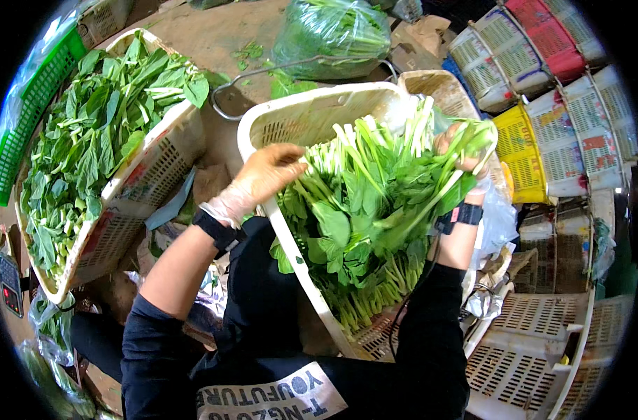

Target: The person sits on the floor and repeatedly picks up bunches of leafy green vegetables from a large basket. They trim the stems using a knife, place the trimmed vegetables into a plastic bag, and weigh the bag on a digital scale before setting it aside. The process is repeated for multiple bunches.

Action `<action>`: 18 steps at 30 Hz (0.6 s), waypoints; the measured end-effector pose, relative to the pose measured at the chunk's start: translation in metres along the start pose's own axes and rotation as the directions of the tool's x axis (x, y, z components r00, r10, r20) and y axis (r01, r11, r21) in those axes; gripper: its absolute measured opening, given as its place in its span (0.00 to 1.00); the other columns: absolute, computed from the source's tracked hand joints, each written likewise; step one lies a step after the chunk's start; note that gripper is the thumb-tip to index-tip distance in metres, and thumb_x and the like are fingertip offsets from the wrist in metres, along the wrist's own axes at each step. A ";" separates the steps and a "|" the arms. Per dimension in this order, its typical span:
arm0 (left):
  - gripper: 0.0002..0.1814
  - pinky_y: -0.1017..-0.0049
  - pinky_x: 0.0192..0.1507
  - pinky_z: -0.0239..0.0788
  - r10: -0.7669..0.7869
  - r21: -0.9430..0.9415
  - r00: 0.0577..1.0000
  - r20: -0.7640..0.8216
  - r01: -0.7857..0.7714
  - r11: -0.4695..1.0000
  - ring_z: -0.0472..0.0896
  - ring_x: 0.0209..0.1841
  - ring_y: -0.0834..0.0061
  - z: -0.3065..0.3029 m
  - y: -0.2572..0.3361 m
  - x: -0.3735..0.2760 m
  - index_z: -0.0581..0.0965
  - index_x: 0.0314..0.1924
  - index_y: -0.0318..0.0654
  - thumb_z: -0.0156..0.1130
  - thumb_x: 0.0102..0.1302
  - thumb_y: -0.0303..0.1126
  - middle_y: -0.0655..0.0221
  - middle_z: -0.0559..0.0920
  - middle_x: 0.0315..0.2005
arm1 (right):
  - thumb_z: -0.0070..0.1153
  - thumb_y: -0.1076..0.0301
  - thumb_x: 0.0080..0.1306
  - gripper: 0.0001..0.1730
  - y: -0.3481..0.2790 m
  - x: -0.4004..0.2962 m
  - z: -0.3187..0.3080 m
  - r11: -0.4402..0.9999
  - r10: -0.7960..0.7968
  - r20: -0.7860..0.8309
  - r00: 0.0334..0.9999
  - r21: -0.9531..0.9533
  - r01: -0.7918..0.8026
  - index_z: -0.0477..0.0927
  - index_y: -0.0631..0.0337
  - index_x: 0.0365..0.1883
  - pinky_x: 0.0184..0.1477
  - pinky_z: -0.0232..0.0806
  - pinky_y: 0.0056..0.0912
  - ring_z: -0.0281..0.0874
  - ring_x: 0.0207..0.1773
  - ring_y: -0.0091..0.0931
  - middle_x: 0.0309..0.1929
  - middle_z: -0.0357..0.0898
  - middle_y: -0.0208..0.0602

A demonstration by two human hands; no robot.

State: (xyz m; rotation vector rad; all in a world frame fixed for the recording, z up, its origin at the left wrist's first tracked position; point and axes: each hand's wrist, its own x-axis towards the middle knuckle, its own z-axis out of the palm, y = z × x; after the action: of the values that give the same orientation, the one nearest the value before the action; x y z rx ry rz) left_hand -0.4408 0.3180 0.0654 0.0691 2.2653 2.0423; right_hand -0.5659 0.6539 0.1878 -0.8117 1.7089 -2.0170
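Observation:
A white plastic crate stands before me, holding leafy green vegetables with pale cut stems. Over its left rim is my left hand in a thin translucent glove. Its fingers are a little apart beside the stem ends, with nothing visible between them. At the crate's right side my right hand grips a bunch of leafy greens. Leaves and stalks partly hide that hand, and the greens beneath it look slightly blurred.
Left stands another white crate heaped with leafy greens, near a green basket and a digital device with red digits. A filled plastic bag lies beyond a metal hook. Stacked crates line the right.

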 end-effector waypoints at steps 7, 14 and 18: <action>0.38 0.70 0.60 0.62 0.196 -0.192 0.961 0.194 -0.159 0.969 0.72 0.56 0.65 0.048 0.103 -0.001 0.65 0.63 0.36 0.68 0.54 0.41 0.56 0.72 0.57 | 0.65 0.68 0.42 0.29 -0.045 0.012 0.046 0.987 0.138 -0.082 0.987 -0.074 -0.144 0.72 0.66 0.43 0.43 0.70 0.33 0.76 0.38 0.31 0.36 0.76 0.38; 0.69 0.70 0.68 0.48 0.213 -0.314 0.930 0.301 -0.114 0.942 0.59 0.67 0.60 0.141 0.064 -0.017 0.37 0.69 0.32 0.75 0.41 0.52 0.47 0.57 0.65 | 0.68 0.67 0.46 0.29 -0.009 -0.037 0.071 0.946 0.293 -0.012 0.956 -0.138 -0.292 0.72 0.64 0.46 0.43 0.69 0.31 0.77 0.39 0.29 0.34 0.78 0.35; 0.75 0.70 0.69 0.44 0.242 -0.501 0.936 0.255 -0.086 0.861 0.52 0.69 0.63 0.174 0.040 -0.048 0.35 0.70 0.39 0.80 0.33 0.46 0.51 0.55 0.67 | 0.65 0.69 0.45 0.19 -0.020 -0.051 0.122 0.852 0.298 -0.048 0.953 -0.436 -0.288 0.76 0.64 0.37 0.37 0.69 0.28 0.76 0.34 0.25 0.31 0.78 0.33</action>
State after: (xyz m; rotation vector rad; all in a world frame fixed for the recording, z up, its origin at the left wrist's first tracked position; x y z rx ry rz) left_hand -0.3769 0.4897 0.0896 0.5265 1.5607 2.4186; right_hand -0.4468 0.5967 0.2100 -0.6452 2.1655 -1.4341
